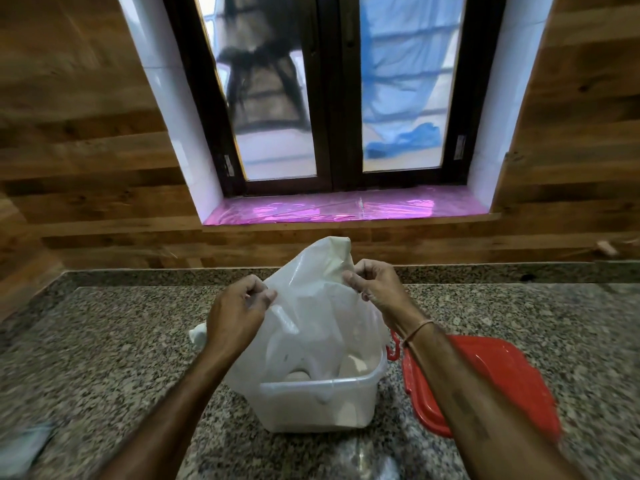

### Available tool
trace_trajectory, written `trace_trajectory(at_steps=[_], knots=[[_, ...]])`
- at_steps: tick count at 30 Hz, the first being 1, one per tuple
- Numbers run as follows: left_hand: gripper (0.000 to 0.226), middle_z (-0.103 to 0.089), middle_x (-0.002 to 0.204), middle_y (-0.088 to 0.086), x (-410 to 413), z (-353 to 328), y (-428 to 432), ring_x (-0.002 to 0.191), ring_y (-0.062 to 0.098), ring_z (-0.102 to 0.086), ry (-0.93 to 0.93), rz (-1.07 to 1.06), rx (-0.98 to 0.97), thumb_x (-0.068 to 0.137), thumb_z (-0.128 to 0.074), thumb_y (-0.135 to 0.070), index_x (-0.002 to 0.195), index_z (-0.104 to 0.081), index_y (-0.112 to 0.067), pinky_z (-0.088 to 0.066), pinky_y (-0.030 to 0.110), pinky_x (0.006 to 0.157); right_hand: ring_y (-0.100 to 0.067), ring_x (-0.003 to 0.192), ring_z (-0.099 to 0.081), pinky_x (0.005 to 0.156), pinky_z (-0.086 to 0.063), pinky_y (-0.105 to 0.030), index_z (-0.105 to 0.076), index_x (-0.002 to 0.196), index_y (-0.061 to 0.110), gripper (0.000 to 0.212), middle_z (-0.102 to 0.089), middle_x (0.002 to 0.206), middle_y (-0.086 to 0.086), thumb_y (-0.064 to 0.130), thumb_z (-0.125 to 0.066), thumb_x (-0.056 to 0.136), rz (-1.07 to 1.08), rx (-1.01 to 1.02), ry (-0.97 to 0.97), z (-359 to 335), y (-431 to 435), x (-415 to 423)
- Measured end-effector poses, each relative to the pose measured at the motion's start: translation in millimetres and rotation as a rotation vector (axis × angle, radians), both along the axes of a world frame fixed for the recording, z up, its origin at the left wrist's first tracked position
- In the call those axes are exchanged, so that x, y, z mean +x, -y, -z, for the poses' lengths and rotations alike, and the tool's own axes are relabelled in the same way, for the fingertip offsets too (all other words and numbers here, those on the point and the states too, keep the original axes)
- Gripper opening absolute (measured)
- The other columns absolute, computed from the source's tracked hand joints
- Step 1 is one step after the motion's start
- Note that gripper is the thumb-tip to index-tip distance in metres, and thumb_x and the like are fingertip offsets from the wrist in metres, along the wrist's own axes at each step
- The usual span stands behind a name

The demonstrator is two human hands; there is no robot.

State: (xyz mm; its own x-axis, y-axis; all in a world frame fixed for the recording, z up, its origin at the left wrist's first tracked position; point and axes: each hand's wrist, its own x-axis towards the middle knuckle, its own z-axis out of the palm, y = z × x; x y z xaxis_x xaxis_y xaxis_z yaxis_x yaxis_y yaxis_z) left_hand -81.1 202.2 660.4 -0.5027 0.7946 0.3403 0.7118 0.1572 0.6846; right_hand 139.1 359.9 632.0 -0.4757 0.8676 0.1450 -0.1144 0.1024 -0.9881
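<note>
A translucent white plastic bag stands up out of a clear square plastic container on the granite counter. The bag holds white powder, seen low inside it. My left hand pinches the bag's left edge near the top. At the upper right edge of the bag my right hand pinches the plastic between thumb and fingers. Both hands hold the bag's mouth up above the container.
A red container lid lies flat on the granite counter to the right of the container, partly under my right forearm. A wood-panelled wall and a dark-framed window with a pink sill rise behind the counter.
</note>
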Motion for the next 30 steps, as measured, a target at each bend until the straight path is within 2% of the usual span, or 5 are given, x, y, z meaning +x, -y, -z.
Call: trace_trajectory(at_steps=[5,11,16,20,30], knots=[[0.036,-0.071,0.102,-0.013,11.7,-23.0,-25.4,0.09,0.006,-0.066,0.019,-0.011,0.059,0.09,-0.065,-0.059,0.113,-0.067,-0.031,-0.057,0.034,0.08,0.004,0.051,-0.055,0.05,-0.045,-0.011,-0.063,0.078,0.001,0.018,-0.063,0.063,0.005,0.004,-0.071,0.094,-0.045,0.024,-0.018,-3.9,0.4,3.9],[0.021,-0.07,0.07,-0.01,36.9,-36.1,-65.4,0.068,0.009,-0.065,-0.052,-0.017,0.013,0.08,-0.08,-0.04,0.072,-0.069,-0.023,-0.052,0.033,0.066,-0.02,0.079,-0.064,0.069,-0.058,-0.033,-0.063,0.097,0.001,0.018,-0.067,0.091,-0.012,0.019,-0.069,0.098,-0.125,-0.068,-0.152,-4.8,5.7,9.1],[0.027,-0.06,0.068,0.006,21.2,-17.0,-68.5,0.065,0.02,-0.053,0.469,0.076,0.1,0.09,-0.074,-0.013,0.066,-0.062,-0.014,-0.047,0.036,0.064,-0.019,0.083,-0.067,0.079,-0.054,-0.033,-0.062,0.099,0.009,0.025,-0.07,0.096,-0.01,0.032,-0.068,0.094,-0.19,-0.183,-0.217,6.5,5.7,19.4],[0.023,-0.061,0.072,0.01,13.4,-14.5,-65.9,0.066,0.021,-0.055,0.618,0.181,0.06,0.095,-0.071,-0.013,0.074,-0.063,-0.01,-0.049,0.032,0.063,-0.029,0.123,-0.067,0.098,-0.058,-0.043,-0.057,0.142,0.014,0.038,-0.066,0.139,-0.01,0.018,-0.057,0.105,-0.344,-0.123,-0.061,8.2,0.1,28.4],[0.023,-0.066,0.078,0.006,-15.3,-17.2,-54.8,0.066,0.02,-0.06,0.862,0.264,0.002,0.086,-0.073,-0.03,0.075,-0.062,-0.013,-0.054,0.031,0.058,-0.025,0.097,-0.073,0.09,-0.062,-0.038,-0.074,0.106,0.001,0.02,-0.076,0.107,-0.012,0.019,-0.07,0.097,-0.276,-0.058,0.113,4.3,-5.4,15.8]])
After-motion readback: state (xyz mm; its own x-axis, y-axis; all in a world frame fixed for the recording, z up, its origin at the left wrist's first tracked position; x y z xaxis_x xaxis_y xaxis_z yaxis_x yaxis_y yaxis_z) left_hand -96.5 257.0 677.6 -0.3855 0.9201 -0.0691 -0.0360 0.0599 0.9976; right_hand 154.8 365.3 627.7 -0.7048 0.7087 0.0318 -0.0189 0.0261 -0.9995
